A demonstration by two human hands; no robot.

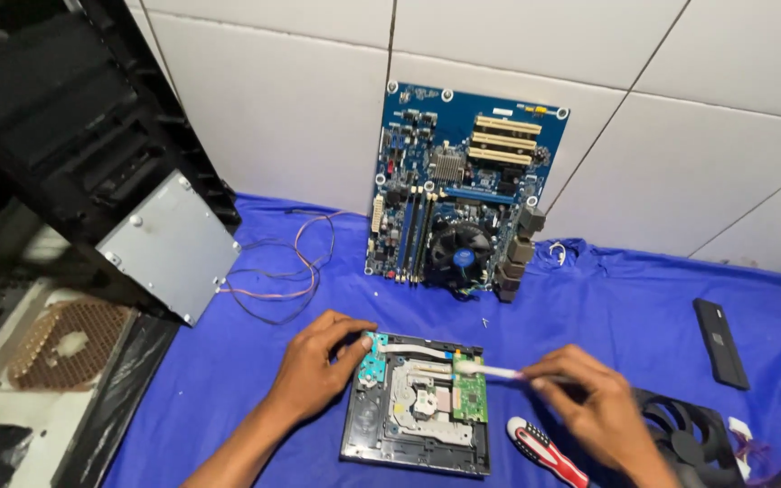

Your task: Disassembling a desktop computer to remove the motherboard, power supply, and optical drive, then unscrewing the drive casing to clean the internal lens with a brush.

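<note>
- The left hand (318, 366) rests on the upper left corner of an opened optical drive (418, 405), fingers curled down onto its edge and pressing on it, so the grip is closed on the drive's corner.
- The right hand (589, 407) pinches a thin white swab (490, 370) between thumb and fingertips; this grip is closed on the stick.
- The swab's tip touches the small green circuit board (470, 396) on the right side of the drive.
- The drive lies flat on the blue cloth (228, 380) that covers the bench, cover off, with its metal mechanism and a turquoise plastic part showing near the left hand.
- Just beside the drive's lower right corner lies a screwdriver with a red and white handle (544, 452), partly under the right wrist.
- A black fan (689, 438) sits on the cloth to the right of that hand, and a flat black strip (720, 342) lies farther right.
- A blue motherboard (463, 203) leans upright against the white tiled wall (273, 108) behind the drive, its round cooler at the bottom.
- On the left a black computer case (65, 136) stands open, with a grey metal box (169, 244) jutting from it and thin wires (291, 271) trailing onto the cloth.
- Between the motherboard and the drive lie a few tiny pale specks, too small to tell what they are.
</note>
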